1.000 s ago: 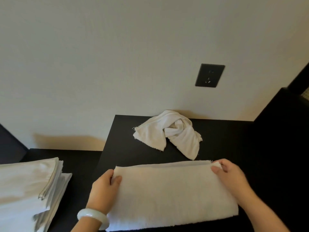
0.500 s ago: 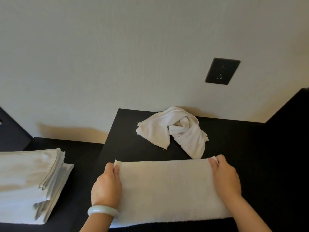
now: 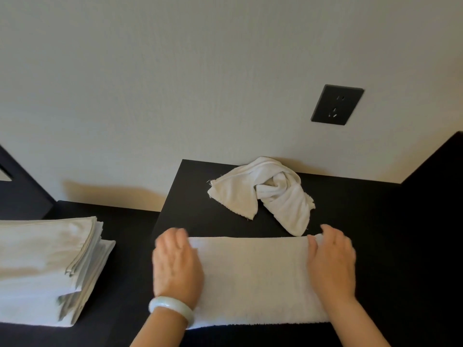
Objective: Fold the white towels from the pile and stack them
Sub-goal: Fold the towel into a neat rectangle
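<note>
Folded towel: a white towel (image 3: 255, 279) lies flat as a wide band on the black table (image 3: 350, 209), at the near edge in front of the person, in the same spot as half a second ago.
Left hand: the left hand (image 3: 175, 269) held the far left corner half a second ago; now it lies palm-down on the towel's 9 o'clock end, a little further in over the cloth, fingers straight and holding nothing, blurred by motion.
Right hand: the right hand (image 3: 333, 266) is hardly moved, palm-down on the 3 o'clock end, thumb on top of the cloth, fingers bent over the far corner; I cannot tell whether they pinch it.
Bracelet: a pale bracelet (image 3: 171, 310) sits on the left wrist.
View: the camera has swung left since the earlier frames, so the socket sits further right.
Crumpled towel: a second white towel (image 3: 263, 194) lies twisted and unfolded at 12 o'clock from the folded one, near the wall (image 3: 175, 83), its lower tip just beside the right hand's fingers.
Stack: folded white towels (image 3: 47, 266) are piled at 9 o'clock, well apart, on a lower black surface (image 3: 125, 221).
Socket: a black wall socket (image 3: 337, 105) is at 1 o'clock, above the table.
</note>
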`<control>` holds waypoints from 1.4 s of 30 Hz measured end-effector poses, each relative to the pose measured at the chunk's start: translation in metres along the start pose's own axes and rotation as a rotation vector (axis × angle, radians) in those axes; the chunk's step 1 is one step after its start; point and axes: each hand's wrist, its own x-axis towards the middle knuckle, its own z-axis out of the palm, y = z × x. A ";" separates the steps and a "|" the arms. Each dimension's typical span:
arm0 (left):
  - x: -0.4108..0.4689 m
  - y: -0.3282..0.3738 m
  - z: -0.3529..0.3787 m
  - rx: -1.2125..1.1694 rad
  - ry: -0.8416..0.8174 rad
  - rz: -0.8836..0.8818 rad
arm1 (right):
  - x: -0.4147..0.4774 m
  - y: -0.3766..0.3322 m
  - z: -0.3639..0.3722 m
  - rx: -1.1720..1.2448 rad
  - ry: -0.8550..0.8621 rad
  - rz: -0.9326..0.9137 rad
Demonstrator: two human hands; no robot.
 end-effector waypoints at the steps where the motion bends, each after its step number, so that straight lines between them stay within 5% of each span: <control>1: -0.006 0.012 0.002 -0.038 0.039 0.135 | -0.010 -0.012 -0.001 0.053 -0.038 -0.090; 4: -0.029 0.049 0.015 -0.035 -0.030 0.489 | -0.041 -0.047 0.010 0.153 -0.361 -0.449; 6: -0.038 0.056 0.018 0.025 -0.163 0.482 | -0.050 -0.050 0.024 0.070 -0.464 -0.587; 15: -0.039 0.022 0.038 0.056 -0.322 0.383 | -0.011 0.039 0.002 -0.238 -0.412 -0.172; 18: -0.038 0.024 0.038 0.052 -0.306 0.387 | -0.028 0.007 0.001 -0.146 -0.312 -0.291; 21: -0.037 0.019 0.038 0.021 -0.310 0.389 | -0.060 -0.006 0.013 -0.052 -0.466 -0.473; 26: -0.027 0.014 0.037 0.051 -0.308 0.478 | -0.065 0.055 0.006 -0.188 -0.370 -0.130; 30: -0.014 0.010 0.028 0.016 -0.313 0.555 | -0.062 0.047 -0.012 -0.434 -0.397 -0.044; 33: -0.020 -0.007 0.015 -0.038 -0.245 0.439 | -0.061 -0.010 -0.020 -0.337 -0.356 -0.204; 38: -0.040 -0.054 -0.008 -0.349 -0.204 -0.052 | -0.075 -0.127 -0.001 0.169 -0.527 -0.708; 42: -0.048 -0.075 -0.019 -0.491 -0.339 -0.146 | -0.071 -0.180 0.032 0.083 -0.531 -0.955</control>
